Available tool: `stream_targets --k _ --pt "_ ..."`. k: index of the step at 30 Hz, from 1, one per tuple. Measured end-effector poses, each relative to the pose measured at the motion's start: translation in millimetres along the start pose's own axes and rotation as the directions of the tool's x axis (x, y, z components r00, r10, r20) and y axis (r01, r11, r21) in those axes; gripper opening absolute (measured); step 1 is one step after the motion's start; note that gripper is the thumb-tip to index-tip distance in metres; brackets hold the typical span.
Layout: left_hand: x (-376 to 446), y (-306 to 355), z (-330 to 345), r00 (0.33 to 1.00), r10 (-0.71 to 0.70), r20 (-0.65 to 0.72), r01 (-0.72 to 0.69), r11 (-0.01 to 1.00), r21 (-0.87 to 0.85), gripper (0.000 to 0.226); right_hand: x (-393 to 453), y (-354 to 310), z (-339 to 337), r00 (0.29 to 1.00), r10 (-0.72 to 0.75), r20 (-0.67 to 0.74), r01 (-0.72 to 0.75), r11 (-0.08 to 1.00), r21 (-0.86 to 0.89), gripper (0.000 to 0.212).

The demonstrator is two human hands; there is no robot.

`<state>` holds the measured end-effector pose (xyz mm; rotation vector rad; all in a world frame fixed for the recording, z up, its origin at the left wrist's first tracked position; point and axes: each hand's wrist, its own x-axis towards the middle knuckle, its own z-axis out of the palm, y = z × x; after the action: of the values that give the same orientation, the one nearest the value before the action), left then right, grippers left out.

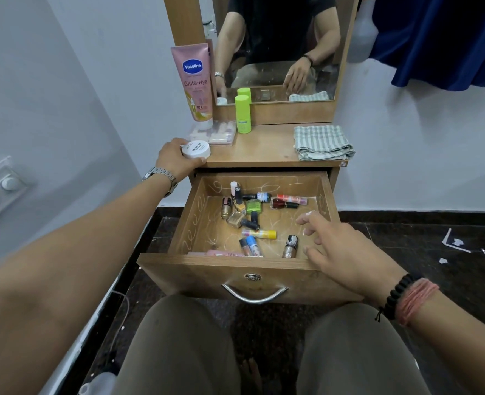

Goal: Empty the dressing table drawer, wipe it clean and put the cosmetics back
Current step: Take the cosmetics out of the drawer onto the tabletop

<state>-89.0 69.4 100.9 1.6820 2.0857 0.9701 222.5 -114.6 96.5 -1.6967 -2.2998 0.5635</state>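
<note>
The left hand curls its fingers round a small white round jar with a flat lid, holding it at the front left corner of the worktop; black print runs across the lid, too tilted to read with any confidence. A metal link watch sits on that wrist. The right hand hovers over the front right corner of the open drawer, fingers spread and relaxed, gripping nothing; a black bead bracelet and a pink thread band circle its wrist.

The drawer is wood-grain laminate with a curved chrome handle and a round lock on its front; pale scribbles mark its floor and inner walls. Inside lie small cosmetics: a cluster of nail polish bottles in gold, green and dark tones toward the back, a red bottle lying beside a red-and-pink tube, a yellow-capped stick mid-floor, a blue-and-dark pair of small bottles and a silver-capped bottle near the front, and a pink tube along the front wall.

At the back left of the worktop stands a pink squeeze tube reading "Vaseline" and "Gluta-Hya", cap down. Just beside it lies a clear plastic case of pale items, and a lime-green cylindrical bottle stands upright against the mirror. A folded grey-and-white striped cloth rests at the right edge.
</note>
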Motion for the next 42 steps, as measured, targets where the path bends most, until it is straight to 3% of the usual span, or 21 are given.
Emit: stream_targets --k 6,15,19,21,24,26,28,29,34,42 --pt "1 4 1 0.996 -0.085 -0.032 0.082 0.993 -0.083 0.072 0 0 0 1.0 -0.008 0.002 0.008 1.0 -0.007 0.044" --pt "-2 2 -1 0.996 -0.094 -0.013 0.091 0.988 -0.126 0.085 1 1 2 1.0 -0.022 0.0 0.022 1.0 -0.009 0.044" --pt "-15 3 -3 0.958 0.115 -0.264 -0.14 0.987 -0.077 0.059 2 1 1 1.0 -0.014 -0.006 0.014 1.0 -0.018 0.042" --pt "-27 10 0 0.928 0.252 -0.273 -0.276 0.959 -0.054 0.044 2 3 0 1.0 -0.004 -0.018 0.004 1.0 -0.024 0.041" --pt "-47 20 9 0.856 0.507 -0.105 -0.509 0.861 0.002 0.029 2 7 -2 0.999 0.014 -0.029 -0.015 1.0 -0.025 0.04" --pt "-60 24 19 0.735 0.669 0.108 -0.677 0.73 0.086 0.025 1 8 -2 0.999 0.017 -0.027 -0.018 0.999 -0.033 0.039" --pt "-66 23 30 0.63 0.723 0.282 -0.776 0.596 0.206 0.025 1 9 -2 1.0 0.016 -0.025 -0.017 0.999 -0.043 0.038" --pt "-66 22 34 0.634 0.703 0.322 -0.773 0.588 0.238 0.025 1 9 -1 1.0 0.016 -0.022 -0.017 0.999 -0.049 0.038" --pt "-59 17 43 0.786 0.511 0.349 -0.607 0.745 0.277 0.028 2 8 -1 1.0 0.007 -0.024 -0.008 0.998 -0.059 0.039" --pt "-55 17 54 0.823 0.433 0.368 -0.55 0.771 0.323 0.023 3 12 -3 1.0 0.004 -0.024 -0.005 0.998 -0.058 0.038"
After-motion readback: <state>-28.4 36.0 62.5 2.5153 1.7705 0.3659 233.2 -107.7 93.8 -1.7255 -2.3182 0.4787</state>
